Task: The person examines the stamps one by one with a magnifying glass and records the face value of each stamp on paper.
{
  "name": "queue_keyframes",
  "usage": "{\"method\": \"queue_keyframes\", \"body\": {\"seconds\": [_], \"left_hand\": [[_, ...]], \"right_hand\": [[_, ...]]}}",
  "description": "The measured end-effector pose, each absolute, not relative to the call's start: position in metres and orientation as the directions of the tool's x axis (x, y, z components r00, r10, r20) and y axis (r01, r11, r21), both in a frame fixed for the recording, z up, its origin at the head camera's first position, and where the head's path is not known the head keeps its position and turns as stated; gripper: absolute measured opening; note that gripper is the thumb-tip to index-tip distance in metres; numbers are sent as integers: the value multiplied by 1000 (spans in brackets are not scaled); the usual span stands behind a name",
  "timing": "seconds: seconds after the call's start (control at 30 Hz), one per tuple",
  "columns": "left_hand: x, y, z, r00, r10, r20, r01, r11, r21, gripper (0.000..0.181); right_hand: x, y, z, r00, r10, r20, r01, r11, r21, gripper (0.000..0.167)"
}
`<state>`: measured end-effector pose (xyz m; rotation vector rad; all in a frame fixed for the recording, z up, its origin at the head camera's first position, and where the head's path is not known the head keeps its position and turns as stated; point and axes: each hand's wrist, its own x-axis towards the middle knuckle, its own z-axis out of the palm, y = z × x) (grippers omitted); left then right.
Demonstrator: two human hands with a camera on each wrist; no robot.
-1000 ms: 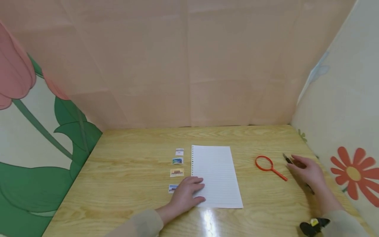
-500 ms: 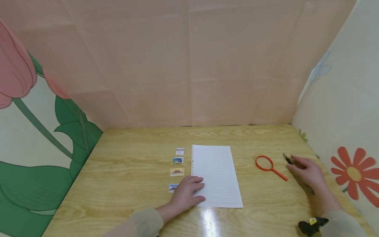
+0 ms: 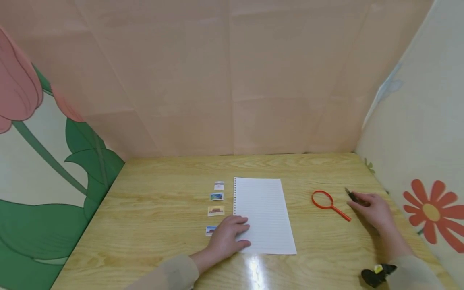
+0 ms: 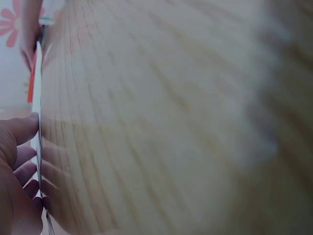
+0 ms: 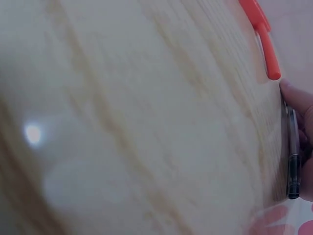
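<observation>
My left hand (image 3: 228,237) rests with spread fingers on the lower left of a white lined sheet of loose-leaf paper (image 3: 262,213). It partly covers the lowest of several small stamp-like pictures (image 3: 216,211), lined up left of the sheet. At the right, my right hand (image 3: 375,211) pinches a black pen (image 3: 351,195) between thumb and fingers, its metallic tip pointing away from me. The right wrist view shows the pen (image 5: 293,156) close along the fingers. Left of that hand lies a red magnifying glass (image 3: 331,206), its handle toward the hand.
The wooden table (image 3: 163,209) meets a pinkish-brown cloth backdrop (image 3: 232,80) at its far edge. Floral panels stand at both sides. A black strapped object with a yellow patch (image 3: 378,275) is at the right cuff.
My right hand has shifted slightly left and its fingers have closed in on the pen. The pen's rear end no longer shows beside the wrist. My left hand stays put on the paper.
</observation>
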<state>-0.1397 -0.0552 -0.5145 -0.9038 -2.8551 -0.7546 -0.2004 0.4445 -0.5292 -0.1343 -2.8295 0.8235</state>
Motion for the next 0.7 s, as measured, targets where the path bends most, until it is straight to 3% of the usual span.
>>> {"method": "queue_keyframes", "body": {"seconds": [0.43, 0.7], "left_hand": [[-140, -56, -516, -832, 521, 189, 547, 714, 437, 50], [-139, -56, -515, -830, 524, 192, 551, 712, 436, 50]], "right_hand": [[-201, 441, -531, -960, 185, 211, 46, 844, -534, 40], [-196, 442, -525, -944, 283, 167, 109, 747, -655, 50]]}}
